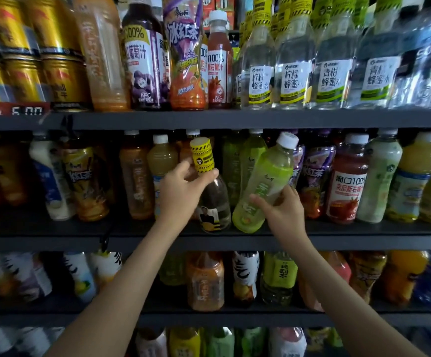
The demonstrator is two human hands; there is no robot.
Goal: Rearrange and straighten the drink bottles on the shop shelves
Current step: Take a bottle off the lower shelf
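Observation:
On the middle shelf my left hand grips the neck of a clear bottle with a yellow striped cap sleeve. That bottle stands at the shelf's front edge. Just to its right, my right hand holds a pale green tea bottle with a white cap. This green bottle leans to the right, its base near the shelf front. Both forearms reach up from the bottom of the view.
The top shelf carries gold cans, juice bottles and clear honey-water bottles. A red pomegranate juice bottle and other drinks crowd the middle shelf on both sides. Two lower shelves hold several more bottles.

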